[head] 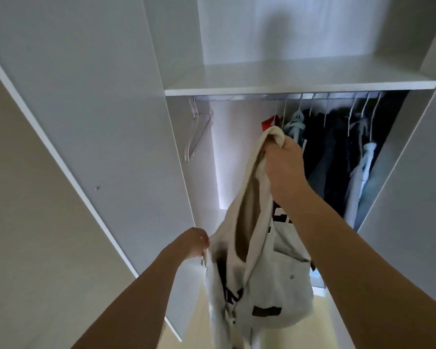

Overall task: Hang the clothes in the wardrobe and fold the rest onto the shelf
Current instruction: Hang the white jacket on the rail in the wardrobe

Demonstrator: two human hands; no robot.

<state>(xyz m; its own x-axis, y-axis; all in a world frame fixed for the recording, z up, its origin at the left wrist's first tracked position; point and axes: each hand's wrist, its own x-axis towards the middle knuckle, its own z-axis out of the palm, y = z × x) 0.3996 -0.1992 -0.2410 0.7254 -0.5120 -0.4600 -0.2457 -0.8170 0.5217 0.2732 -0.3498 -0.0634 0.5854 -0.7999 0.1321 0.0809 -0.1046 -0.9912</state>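
Observation:
A cream garment [267, 280] with dark lettering hangs in front of the open wardrobe. My right hand [282, 162] grips its upper edge, raised just below the rail [237, 97]. My left hand [195, 244] holds the garment's lower left edge, where a metal hanger end seems to show; its fingers are hidden behind the cloth. Empty hangers [195, 127] hang at the rail's left end. A white shelf [300, 81] lies above the rail.
Several dark and pale blue clothes [337, 152] hang on the rail's right half, with a red item [268, 122] beside them. The left door [86, 122] stands open, and the right door [418, 172] too. Free rail lies between the empty hangers and the hung clothes.

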